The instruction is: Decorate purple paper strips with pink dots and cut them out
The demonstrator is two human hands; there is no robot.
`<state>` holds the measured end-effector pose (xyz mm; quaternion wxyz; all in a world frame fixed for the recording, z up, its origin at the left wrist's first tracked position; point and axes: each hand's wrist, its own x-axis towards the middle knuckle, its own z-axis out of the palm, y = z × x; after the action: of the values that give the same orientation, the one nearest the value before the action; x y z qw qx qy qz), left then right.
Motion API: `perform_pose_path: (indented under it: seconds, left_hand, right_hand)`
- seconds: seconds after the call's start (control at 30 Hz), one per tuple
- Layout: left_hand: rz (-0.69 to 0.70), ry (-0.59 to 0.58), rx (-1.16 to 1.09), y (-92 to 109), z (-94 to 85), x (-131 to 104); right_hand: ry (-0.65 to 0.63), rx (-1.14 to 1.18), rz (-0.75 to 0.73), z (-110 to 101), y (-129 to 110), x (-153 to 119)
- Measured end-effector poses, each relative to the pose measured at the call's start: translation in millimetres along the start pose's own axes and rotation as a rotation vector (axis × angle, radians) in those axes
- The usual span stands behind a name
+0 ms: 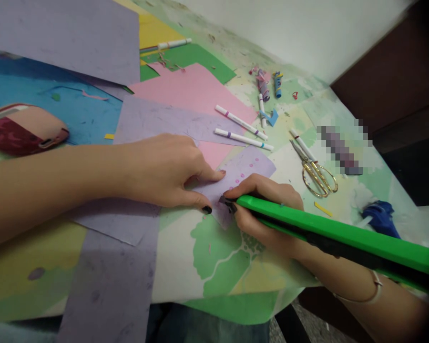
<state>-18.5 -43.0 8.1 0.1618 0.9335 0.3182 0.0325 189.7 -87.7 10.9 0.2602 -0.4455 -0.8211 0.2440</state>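
A small purple paper strip (pixel 260 164) with a row of pink marks lies at the middle of the table. My left hand (pixel 171 166) reaches in from the left, palm down, its thumb and forefinger spread against the strip's left side. At the strip's lower part, my right hand (pixel 268 209) is closed around the front end of a long green and black tool (pixel 329 231). The tool's dark tip touches or hovers just over the paper. Its green body hides part of my right palm and wrist.
White markers (pixel 241 123) lie beyond the strip, with gold-handled scissors (pixel 316 178) to the right. Large purple sheets (pixel 110 281), pink paper (pixel 196 88) and a red-pink case (pixel 28 127) spread leftward. Small rolled papers (pixel 278 85) sit at the back; a blue object (pixel 381 216) is right.
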Motion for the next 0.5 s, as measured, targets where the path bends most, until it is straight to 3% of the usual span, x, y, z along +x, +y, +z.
perform_pose_path:
  seconds: [0.5]
  left_hand:
    - [0.045, -0.013, 0.059, 1.0, -2.3, -0.1]
  right_hand:
    - [0.016, 0.032, 0.018, 1.8, 2.5, 1.4]
